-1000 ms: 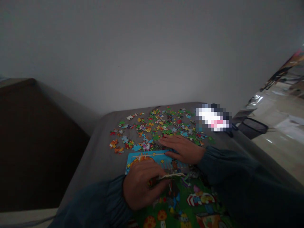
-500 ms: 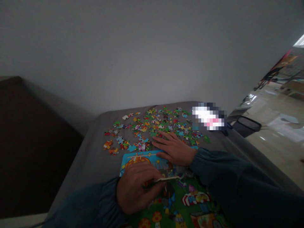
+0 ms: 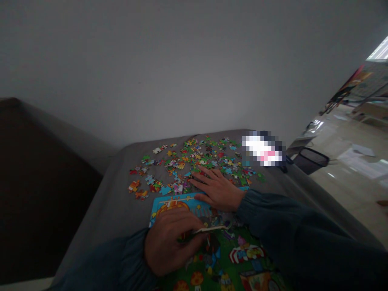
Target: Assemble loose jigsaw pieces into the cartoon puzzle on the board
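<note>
My left hand [image 3: 174, 242] is closed, pinching a puzzle piece [image 3: 214, 228] between thumb and fingers. The piece shows edge-on as a thin pale strip, so its printed face cannot be made out. It hangs over a colourful picture board [image 3: 174, 198] with a blue top border and a green lower part. Stretched across the board's far edge, my right hand [image 3: 216, 190] lies open, palm down, fingers apart. Its fingertips reach the near side of many loose jigsaw pieces [image 3: 182, 165]; whether one lies under the palm is hidden.
A grey cloth [image 3: 106, 226] covers the table, which stands against a pale wall [image 3: 182, 72]. A blurred-out bright item [image 3: 263, 149] rests at the far right corner. Past the right edge are a dark-framed chair [image 3: 312, 159] and a shiny floor. A dark panel [image 3: 39, 190] stands left.
The whole view has shifted slightly, so things sit a little further left. Both hands keep nearly the same pose, the left still pinching its piece.
</note>
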Available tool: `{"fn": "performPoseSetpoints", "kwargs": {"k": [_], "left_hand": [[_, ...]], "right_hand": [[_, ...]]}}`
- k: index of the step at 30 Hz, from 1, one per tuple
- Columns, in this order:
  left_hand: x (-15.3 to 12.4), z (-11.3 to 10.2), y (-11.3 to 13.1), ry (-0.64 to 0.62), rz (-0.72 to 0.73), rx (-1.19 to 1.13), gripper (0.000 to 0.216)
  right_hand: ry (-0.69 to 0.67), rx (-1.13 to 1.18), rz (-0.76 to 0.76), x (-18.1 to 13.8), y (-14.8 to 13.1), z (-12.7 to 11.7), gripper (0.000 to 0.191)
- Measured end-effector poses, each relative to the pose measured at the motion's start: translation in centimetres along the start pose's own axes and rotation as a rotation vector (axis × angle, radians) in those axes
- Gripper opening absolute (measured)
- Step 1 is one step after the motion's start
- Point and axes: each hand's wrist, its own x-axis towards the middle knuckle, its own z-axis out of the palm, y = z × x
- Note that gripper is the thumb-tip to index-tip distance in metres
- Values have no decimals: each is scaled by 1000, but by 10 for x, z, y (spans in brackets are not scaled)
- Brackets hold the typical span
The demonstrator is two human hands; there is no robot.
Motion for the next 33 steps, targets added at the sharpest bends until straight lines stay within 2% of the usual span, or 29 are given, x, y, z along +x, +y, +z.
{"fn": "performPoseSetpoints", "kwargs": {"k": [8,19,22,25,29,31,33], "left_hand": [[1,-2,1,7,21,-2,6],[3,-4,1,-12,2,0,7],[3,-4,0,0,0,3,7],[4,-5,-2,7,2,13,8],[4,-3,-5,-9,-72,58,12],[3,-2,-8,8,-125,84,16],[2,-1,-11,26,-166,86,18]], "right_hand": [[45,-47,102,-4,11,2,51],[3,45,43,-14,17,-5,47],[88,173,8,-18,20,-14,38],[143,442,-92,-23,19,-30,29],[-1,768,-260,-30,10,-50,36],[-26,842,-244,-32,3,-53,43],[7,874,-182,-33,-3,-53,40]]}}
